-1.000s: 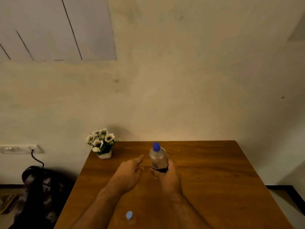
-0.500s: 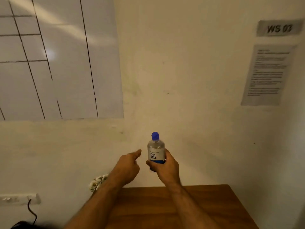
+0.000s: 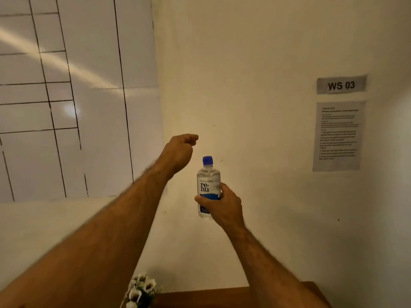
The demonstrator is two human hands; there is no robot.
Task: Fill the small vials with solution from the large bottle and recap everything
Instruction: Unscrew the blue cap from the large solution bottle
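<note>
The large clear bottle (image 3: 208, 185) with a white "renu" label and a blue cap (image 3: 207, 160) is held upright in the air in front of the wall. My right hand (image 3: 223, 205) grips its lower half. My left hand (image 3: 181, 152) is raised up and to the left of the cap, fingers curled, holding nothing and not touching the bottle. No small vial is in view.
Only the far edge of the wooden table (image 3: 222, 297) shows at the bottom, with a small pot of white flowers (image 3: 142, 290) at its left corner. On the wall are a whiteboard (image 3: 77, 96), a "WS 03" sign (image 3: 341, 85) and a printed sheet (image 3: 338, 136).
The bottle has been lifted off the table by my right hand and the view has tilted up to the wall. My left hand rose above the cap and its fingers curled in.
</note>
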